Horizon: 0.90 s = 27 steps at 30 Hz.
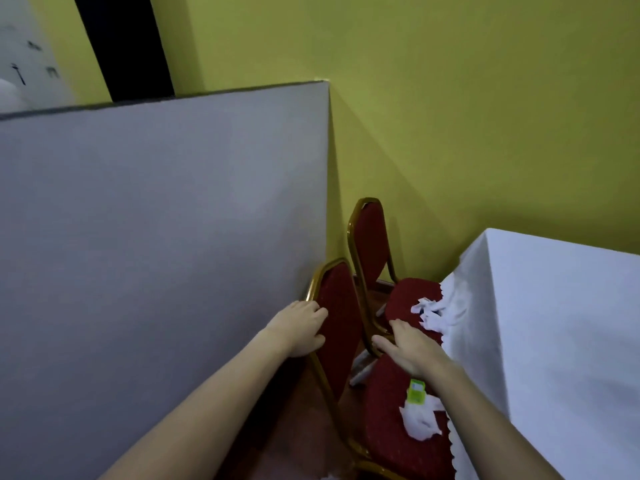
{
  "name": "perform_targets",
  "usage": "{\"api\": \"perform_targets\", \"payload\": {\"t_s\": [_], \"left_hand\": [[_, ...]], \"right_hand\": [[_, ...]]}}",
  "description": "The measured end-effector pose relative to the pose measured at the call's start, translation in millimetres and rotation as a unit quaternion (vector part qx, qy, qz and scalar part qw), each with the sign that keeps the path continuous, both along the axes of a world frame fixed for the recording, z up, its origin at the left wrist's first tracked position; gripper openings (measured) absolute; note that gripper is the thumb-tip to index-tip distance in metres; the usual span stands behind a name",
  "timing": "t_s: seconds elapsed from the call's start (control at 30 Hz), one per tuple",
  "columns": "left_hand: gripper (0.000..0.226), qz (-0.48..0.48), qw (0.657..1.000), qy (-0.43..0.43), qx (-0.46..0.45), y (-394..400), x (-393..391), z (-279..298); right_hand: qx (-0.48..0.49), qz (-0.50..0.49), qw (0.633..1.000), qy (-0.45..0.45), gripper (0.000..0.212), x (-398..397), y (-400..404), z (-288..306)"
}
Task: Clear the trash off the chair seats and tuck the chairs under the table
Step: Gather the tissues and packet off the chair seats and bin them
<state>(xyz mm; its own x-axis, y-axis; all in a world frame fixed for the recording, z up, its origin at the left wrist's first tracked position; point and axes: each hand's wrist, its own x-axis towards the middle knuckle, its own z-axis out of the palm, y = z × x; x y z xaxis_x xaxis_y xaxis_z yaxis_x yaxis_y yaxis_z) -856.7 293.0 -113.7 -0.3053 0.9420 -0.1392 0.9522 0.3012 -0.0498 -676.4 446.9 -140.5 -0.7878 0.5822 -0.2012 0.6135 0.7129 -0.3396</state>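
Left grip [304, 329]: the left hand curls over the gold frame of the near chair [337, 327] at the backrest's edge; fingers wrap onto the red padding, thumb lower on the frame; it holds the backrest.
Right grip [410, 348]: the right hand lies flat, fingers straight and spread, at the front of the far seat and over the back of the near seat; whether the palm presses down I cannot tell.
Near chair: red padding, gold frame; its backrest stands just beside the grey panel [166, 244] to the left of the left grip; its seat runs below and behind the right grip.
Far chair [370, 244]: same make; its backrest rises beyond both grips, near the yellow wall [450, 116]; its seat [403, 299] lies just ahead of the right grip's fingertips.
Tissues [429, 315]: crumpled white paper on the far seat, just ahead and right of the right grip, touching the cloth's edge.
Carton [416, 391]: small, green; on the near seat just behind the right grip's wrist.
Napkin [420, 420]: crumpled white; touching the carton, further back along the right forearm.
Tabletop [561, 323]: covered in white cloth, right of the right grip; the cloth hangs against both seats.
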Motion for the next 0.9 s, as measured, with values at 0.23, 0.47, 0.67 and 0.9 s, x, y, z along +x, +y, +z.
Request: {"api": "perform_targets", "payload": {"t_s": [0.23,0.47,0.67,0.9], "left_hand": [[0.047,-0.012,0.999,0.026,0.034,37,-108,-15],[0.043,0.017,0.999,-0.023,0.04,96,-256,-13],[0.052,-0.07,0.996,-0.06,0.017,164,-288,-33],[0.047,-0.213,0.975,-0.061,0.002,274,-279,-53]], "right_hand": [[0.036,-0.005,0.999,-0.025,0.056,-96,34,-13],[0.022,-0.069,0.997,-0.008,0.083,-190,57,-15],[-0.015,-0.148,0.988,-0.028,0.092,-211,75,-32],[-0.038,-0.268,0.962,-0.024,0.059,-205,131,-61]]}}
